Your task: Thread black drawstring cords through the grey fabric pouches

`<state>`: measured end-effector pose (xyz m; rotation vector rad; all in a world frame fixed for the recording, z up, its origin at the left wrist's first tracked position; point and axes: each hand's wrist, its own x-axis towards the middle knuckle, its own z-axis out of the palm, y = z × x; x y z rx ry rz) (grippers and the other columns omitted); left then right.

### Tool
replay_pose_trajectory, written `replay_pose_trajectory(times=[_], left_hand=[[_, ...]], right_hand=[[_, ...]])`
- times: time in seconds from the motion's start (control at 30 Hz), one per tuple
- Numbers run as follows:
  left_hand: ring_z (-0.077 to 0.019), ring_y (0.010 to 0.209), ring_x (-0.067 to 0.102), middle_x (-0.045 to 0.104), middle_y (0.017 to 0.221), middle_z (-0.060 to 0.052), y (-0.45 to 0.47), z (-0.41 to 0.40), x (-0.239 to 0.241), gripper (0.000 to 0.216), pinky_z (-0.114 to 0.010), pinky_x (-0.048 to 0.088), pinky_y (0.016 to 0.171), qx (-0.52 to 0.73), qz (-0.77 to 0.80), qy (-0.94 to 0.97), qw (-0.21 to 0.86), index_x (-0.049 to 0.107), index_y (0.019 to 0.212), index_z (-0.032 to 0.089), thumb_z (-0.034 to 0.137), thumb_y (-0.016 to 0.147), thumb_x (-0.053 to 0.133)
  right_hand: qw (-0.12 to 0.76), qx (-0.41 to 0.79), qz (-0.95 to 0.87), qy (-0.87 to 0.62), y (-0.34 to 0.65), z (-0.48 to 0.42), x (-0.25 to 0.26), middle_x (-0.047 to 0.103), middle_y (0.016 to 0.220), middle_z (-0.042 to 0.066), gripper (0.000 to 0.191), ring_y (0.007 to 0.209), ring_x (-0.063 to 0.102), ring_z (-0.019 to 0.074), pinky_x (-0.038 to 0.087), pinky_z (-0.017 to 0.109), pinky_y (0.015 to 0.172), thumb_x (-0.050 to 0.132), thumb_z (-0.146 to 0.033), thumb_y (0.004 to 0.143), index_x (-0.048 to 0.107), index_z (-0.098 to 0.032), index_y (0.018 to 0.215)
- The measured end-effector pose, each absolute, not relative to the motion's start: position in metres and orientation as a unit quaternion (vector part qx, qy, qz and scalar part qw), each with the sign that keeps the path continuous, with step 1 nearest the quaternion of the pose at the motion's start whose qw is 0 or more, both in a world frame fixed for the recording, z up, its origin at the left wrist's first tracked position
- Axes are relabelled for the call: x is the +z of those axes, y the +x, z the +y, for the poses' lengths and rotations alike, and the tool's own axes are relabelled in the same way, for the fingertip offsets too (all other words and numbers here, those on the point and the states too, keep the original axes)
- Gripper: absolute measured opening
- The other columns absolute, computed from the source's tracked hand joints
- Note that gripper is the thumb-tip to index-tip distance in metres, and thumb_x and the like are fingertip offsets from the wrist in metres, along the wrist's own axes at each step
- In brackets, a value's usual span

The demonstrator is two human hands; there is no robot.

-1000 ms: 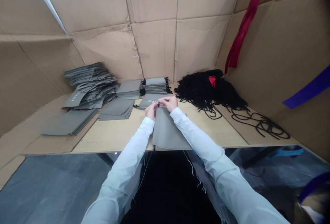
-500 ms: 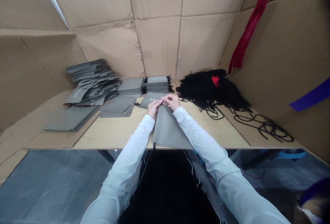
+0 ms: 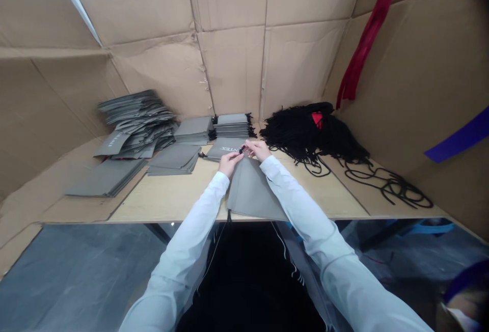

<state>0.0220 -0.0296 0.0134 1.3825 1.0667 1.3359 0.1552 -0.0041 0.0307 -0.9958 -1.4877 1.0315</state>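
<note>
We find a back wall (image 3: 229,72) of creased cardboard with vertical seams, flanked by a left panel (image 3: 46,103) and a right panel (image 3: 416,67) of the same material. We note pale light at a gap (image 3: 78,3), upper left. We record a table (image 3: 160,197) with a light wooden top, cardboard sheeting (image 3: 89,212) toward its ends, a dark leg (image 3: 157,232) beneath, and grey flooring (image 3: 76,266), faintly marked.

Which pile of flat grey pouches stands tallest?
The uneven pile of flat grey pouches at back left, before the brown cardboard wall. It rises highest, above the low grey stack in front and the black-corded grey stack, back middle.
</note>
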Motion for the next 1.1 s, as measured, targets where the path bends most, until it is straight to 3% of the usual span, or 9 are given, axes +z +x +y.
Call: replay_pose_trajectory(times=[0.1,0.17,0.37,0.57,0.87,1.0,1.1], left_hand=[[-0.0121,0.062,0.05,0.057,0.058,0.0,0.023,-0.034,0.018,0.02,-0.024,0.038,0.064,0.544,0.44,0.541,0.467,0.063,0.063,0.013,0.028,0.05,0.066],[-0.0112,0.059,0.049,0.055,0.054,0.001,0.024,-0.037,0.022,0.019,-0.022,0.038,0.06,0.545,0.442,0.532,0.475,0.063,0.062,0.013,0.027,0.05,0.066],[-0.0104,0.054,0.047,0.054,0.051,0.001,0.024,-0.041,0.025,0.016,-0.021,0.036,0.052,0.547,0.444,0.519,0.484,0.064,0.062,0.013,0.024,0.051,0.065],[-0.0115,0.053,0.048,0.053,0.047,0.002,0.022,-0.037,0.018,0.018,-0.023,0.036,0.052,0.537,0.454,0.544,0.458,0.066,0.063,0.014,0.027,0.052,0.064],[-0.0168,0.067,0.054,0.064,0.066,0.0,0.021,-0.037,0.013,0.019,-0.025,0.037,0.068,0.494,0.476,0.688,0.236,0.067,0.066,0.018,0.031,0.064,0.053],[-0.0175,0.066,0.054,0.065,0.071,-0.002,0.024,-0.039,0.017,0.022,-0.025,0.037,0.067,0.491,0.479,0.698,0.208,0.067,0.073,0.017,0.032,0.065,0.052],[-0.0183,0.067,0.054,0.065,0.074,-0.003,0.024,-0.041,0.016,0.023,-0.026,0.037,0.068,0.5,0.48,0.689,0.213,0.067,0.074,0.018,0.032,0.066,0.052]], right_hand=[[0.526,0.478,-0.557,-0.429,0.155,-0.004,0.033,0.059,0.082,0.009,0.051,0.046,0.047,0.0042,0.037,0.017,0.04,0.038,-0.054,0.071,0.058,-0.009,0.085],[0.517,0.481,-0.553,-0.442,0.156,-0.004,0.032,0.059,0.085,0.01,0.052,0.047,0.048,0.0045,0.036,0.017,0.039,0.039,-0.056,0.07,0.059,-0.009,0.084],[0.475,0.411,-0.648,-0.431,0.151,-0.011,0.025,0.056,0.053,0.001,0.044,0.048,0.045,0.0067,0.033,0.018,0.044,0.055,-0.052,0.057,0.064,-0.009,0.064],[0.514,0.451,-0.601,-0.413,0.147,-0.012,0.025,0.055,0.052,0.001,0.039,0.046,0.044,0.0065,0.031,0.018,0.041,0.063,-0.045,0.049,0.065,-0.01,0.069],[0.579,0.438,-0.537,-0.43,0.142,0.0,0.016,0.052,0.046,-0.001,0.031,0.043,0.042,0.0059,0.039,0.021,0.046,0.064,-0.039,0.049,0.064,-0.01,0.06],[0.601,0.429,-0.518,-0.433,0.143,0.0,0.021,0.052,0.046,-0.001,0.029,0.044,0.044,0.0064,0.041,0.021,0.048,0.063,-0.039,0.049,0.062,-0.011,0.058],[0.565,0.486,-0.524,-0.413,0.147,-0.002,0.025,0.052,0.046,-0.001,0.03,0.043,0.046,0.0064,0.042,0.021,0.048,0.066,-0.038,0.047,0.062,-0.011,0.058]])
